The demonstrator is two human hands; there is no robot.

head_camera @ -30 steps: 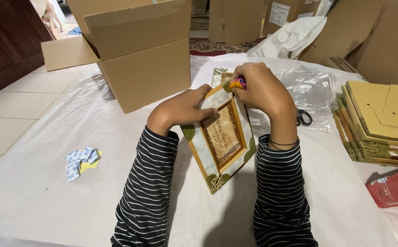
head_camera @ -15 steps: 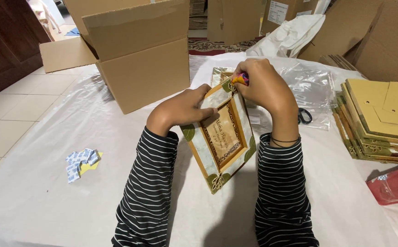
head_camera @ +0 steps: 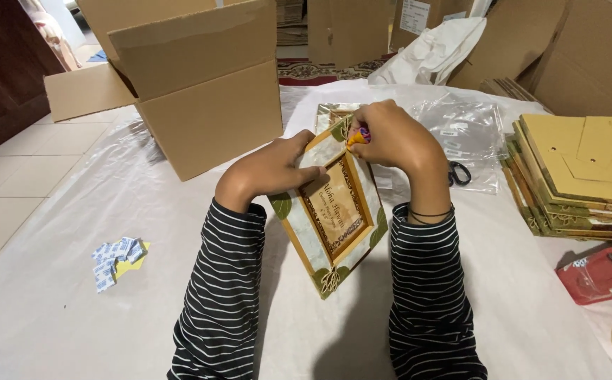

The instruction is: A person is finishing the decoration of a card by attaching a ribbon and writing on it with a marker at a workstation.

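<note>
Open cardboard box [head_camera: 193, 91] at far left; stack of yellow frames [head_camera: 573, 176] at right; black scissors [head_camera: 459, 173] on clear bags [head_camera: 461, 130]; red tape dispenser [head_camera: 601, 271]; small blue-white packets [head_camera: 115, 257].

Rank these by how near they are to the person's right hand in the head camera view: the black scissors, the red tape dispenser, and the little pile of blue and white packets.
From the right hand:
1. Black scissors, just to its right on the clear plastic bags.
2. Red tape dispenser, far right, near the table edge.
3. Blue and white packets, far left on the white sheet, beyond the left arm.
</note>
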